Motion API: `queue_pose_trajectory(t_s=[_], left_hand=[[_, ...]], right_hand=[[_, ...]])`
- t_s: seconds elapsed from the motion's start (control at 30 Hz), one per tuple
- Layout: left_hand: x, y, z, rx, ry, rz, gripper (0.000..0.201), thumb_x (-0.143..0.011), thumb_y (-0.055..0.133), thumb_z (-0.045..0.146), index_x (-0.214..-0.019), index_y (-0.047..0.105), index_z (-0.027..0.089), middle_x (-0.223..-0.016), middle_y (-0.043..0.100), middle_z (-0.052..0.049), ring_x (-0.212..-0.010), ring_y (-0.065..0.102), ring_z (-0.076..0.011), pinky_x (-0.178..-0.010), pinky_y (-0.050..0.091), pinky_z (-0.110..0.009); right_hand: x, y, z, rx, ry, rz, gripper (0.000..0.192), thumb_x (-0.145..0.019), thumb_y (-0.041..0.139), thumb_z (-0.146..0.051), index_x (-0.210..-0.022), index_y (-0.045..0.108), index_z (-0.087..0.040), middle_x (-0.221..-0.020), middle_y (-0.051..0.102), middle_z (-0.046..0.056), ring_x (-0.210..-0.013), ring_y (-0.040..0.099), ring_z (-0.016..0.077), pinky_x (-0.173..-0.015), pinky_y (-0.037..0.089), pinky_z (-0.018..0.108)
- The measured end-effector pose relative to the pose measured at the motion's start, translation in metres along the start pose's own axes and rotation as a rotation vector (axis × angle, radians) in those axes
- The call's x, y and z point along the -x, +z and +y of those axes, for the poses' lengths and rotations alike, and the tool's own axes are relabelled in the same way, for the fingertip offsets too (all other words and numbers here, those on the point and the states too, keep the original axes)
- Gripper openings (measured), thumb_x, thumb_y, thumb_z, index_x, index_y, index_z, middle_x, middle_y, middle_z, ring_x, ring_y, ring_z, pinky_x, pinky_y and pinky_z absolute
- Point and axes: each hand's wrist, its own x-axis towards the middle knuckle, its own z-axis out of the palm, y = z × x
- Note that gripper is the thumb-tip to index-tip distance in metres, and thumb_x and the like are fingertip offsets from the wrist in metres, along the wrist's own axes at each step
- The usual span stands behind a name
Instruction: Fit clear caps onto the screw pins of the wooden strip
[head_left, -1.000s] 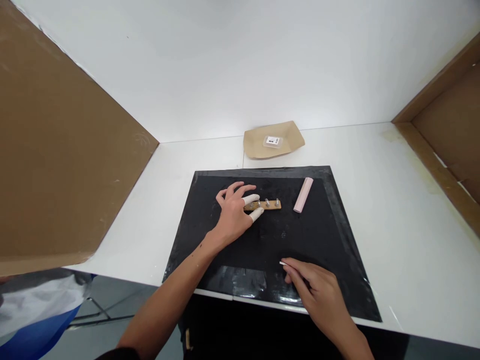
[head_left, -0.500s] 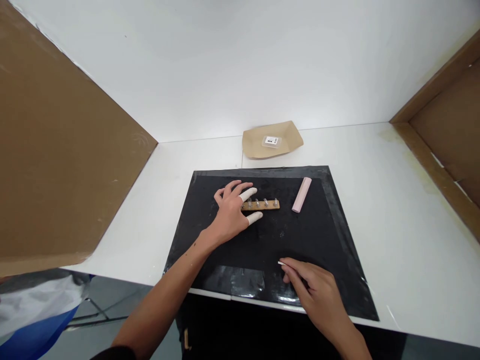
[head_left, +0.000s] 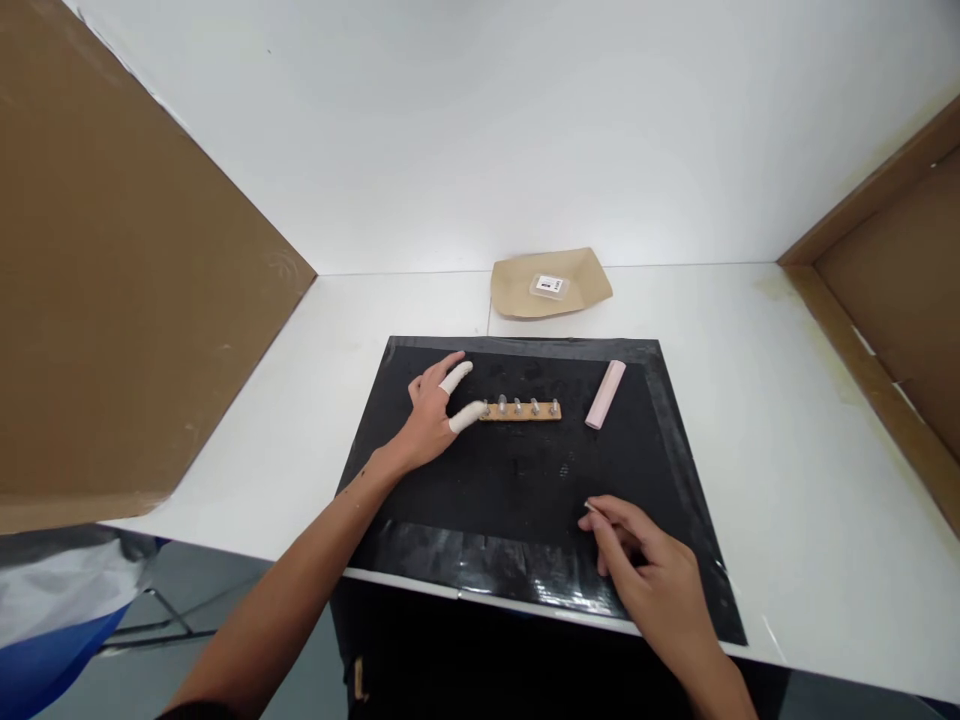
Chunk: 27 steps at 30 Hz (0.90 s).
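Observation:
My left hand (head_left: 429,418) has its fingers spread, with white finger cots on thumb and index finger. Its thumb tip is at the left end of a narrow tan strip (head_left: 526,415) and overlaps that end; whether they touch I cannot tell. Several small clear, upright pieces stand in a row along the strip, which lies on a black mat (head_left: 480,490). Close to the mat's front edge, my right hand (head_left: 649,570) pinches a small, thin white piece (head_left: 589,507) between thumb and index finger. Most of that piece is hidden by the fingers.
Right of the strip lies a pink bar-shaped object (head_left: 606,394), slanted on the mat. Behind the mat, a tan paper tray (head_left: 514,290) holds a small clear box (head_left: 550,287) with a label. Brown panels (head_left: 135,260) border the white table on both sides.
My left hand has drawn back leftward from over the strip, uncovering more of its left end. My right hand has shifted slightly right, still pinching the white piece. The view has tilted a little.

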Motion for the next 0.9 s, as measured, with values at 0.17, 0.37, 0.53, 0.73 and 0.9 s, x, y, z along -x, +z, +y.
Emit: queue_pose_trajectory(t_s=[0.17,0.37,0.53,0.73,0.9], left_hand=[[-0.042,0.013,-0.003,-0.064,-0.084,0.112,0.049,-0.102,0.043,0.044,-0.144,0.048,0.019,-0.156,0.045,-0.016,-0.143,0.041,-0.033,-0.116,0.028,-0.053],[-0.062,0.023,-0.002,-0.134,-0.1,0.132,0.054,-0.102,0.045,0.047,-0.145,0.048,0.014,-0.155,0.045,-0.018,-0.141,0.039,-0.0363,-0.115,0.028,-0.056],[-0.058,0.025,0.0,-0.182,-0.087,0.139,0.057,-0.102,0.045,0.049,-0.145,0.047,0.012,-0.155,0.045,-0.019,-0.14,0.04,-0.0344,-0.114,0.029,-0.054],[-0.056,0.025,0.004,-0.23,-0.077,0.139,0.06,-0.105,0.034,0.05,-0.145,0.047,0.008,-0.156,0.044,-0.018,-0.142,0.038,-0.0333,-0.114,0.03,-0.054],[-0.052,0.023,0.009,-0.256,-0.059,0.13,0.061,-0.105,0.035,0.052,-0.148,0.045,0.01,-0.157,0.043,-0.018,-0.143,0.038,-0.0317,-0.116,0.03,-0.052]], right_hand=[[-0.024,-0.04,0.0,0.351,0.035,0.019,0.025,-0.092,0.056,-0.046,-0.107,0.068,-0.029,-0.077,0.076,-0.007,-0.053,0.068,0.0112,-0.05,0.05,0.02],[-0.081,-0.076,-0.001,0.852,0.081,-0.204,0.035,-0.082,0.045,-0.051,-0.09,0.072,-0.031,-0.071,0.073,-0.003,-0.06,0.069,0.0242,-0.053,0.038,0.032],[-0.119,-0.075,0.006,0.878,0.236,-0.09,0.034,-0.079,0.051,-0.052,-0.094,0.074,-0.031,-0.081,0.074,0.002,-0.073,0.067,0.0254,-0.06,0.038,0.033],[-0.135,-0.072,0.016,0.845,0.313,0.059,0.041,-0.085,0.046,-0.05,-0.105,0.072,-0.026,-0.085,0.073,0.007,-0.081,0.067,0.0307,-0.068,0.043,0.039],[-0.156,-0.072,0.016,0.951,0.281,0.061,0.04,-0.087,0.042,-0.05,-0.104,0.071,-0.028,-0.092,0.07,0.011,-0.082,0.063,0.0395,-0.064,0.037,0.043]])
